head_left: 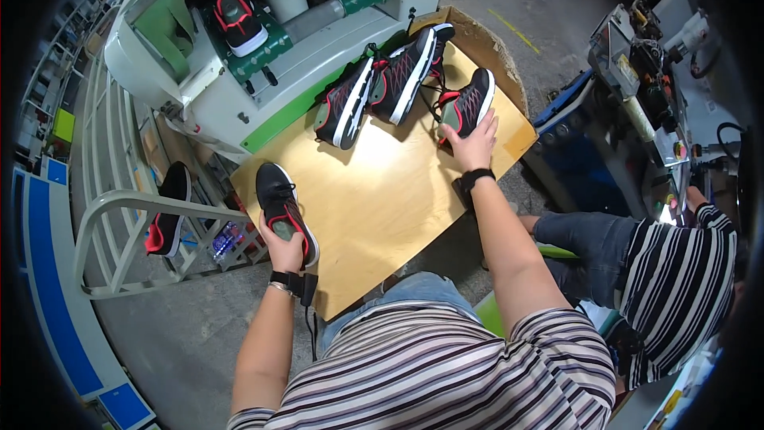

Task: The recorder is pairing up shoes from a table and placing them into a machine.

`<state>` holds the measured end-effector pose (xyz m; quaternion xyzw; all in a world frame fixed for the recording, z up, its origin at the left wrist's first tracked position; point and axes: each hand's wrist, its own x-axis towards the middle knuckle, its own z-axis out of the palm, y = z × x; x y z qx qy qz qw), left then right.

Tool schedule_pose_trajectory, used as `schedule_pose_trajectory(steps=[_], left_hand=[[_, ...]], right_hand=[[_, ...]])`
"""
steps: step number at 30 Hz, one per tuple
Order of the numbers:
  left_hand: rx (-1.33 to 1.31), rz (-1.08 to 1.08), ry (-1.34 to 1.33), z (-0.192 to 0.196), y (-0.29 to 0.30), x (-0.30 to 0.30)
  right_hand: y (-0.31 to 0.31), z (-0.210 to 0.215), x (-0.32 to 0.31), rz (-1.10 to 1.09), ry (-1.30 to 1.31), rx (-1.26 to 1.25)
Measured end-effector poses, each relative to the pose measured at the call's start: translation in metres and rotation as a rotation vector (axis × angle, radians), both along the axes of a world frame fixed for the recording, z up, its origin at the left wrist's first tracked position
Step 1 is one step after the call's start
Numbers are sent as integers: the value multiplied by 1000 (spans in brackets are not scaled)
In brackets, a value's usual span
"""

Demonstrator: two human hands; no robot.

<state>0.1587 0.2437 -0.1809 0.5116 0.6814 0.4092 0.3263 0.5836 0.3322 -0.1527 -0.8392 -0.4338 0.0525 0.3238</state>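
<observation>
Your left hand (285,251) is gripping a black shoe (282,209) on the wooden board (382,207); your right hand (471,142) is pressing spread fingers onto another shoe (468,103). Next, I think, you need steady grips for lifting both.

The tabletop (382,199) lies bare between the hands; sneakers (382,87) and a machine (239,72) block the far edge.

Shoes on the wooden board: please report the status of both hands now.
Left hand grips black shoe at board's near edge. Right hand on shoe at far side. Two more shoes beside it.
</observation>
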Motion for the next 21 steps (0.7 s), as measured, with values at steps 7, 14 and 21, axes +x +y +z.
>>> schedule_pose_trajectory(steps=[7, 14, 21], left_hand=[[24, -17, 43, -1, 10, 5], [12, -23, 5, -2, 6, -4], [31, -4, 70, -5, -9, -20]], right_hand=[[9, -16, 24, 96, 264, -119], [-43, -39, 13, 60, 644, 144], [-159, -4, -110, 448, 1960, 42]])
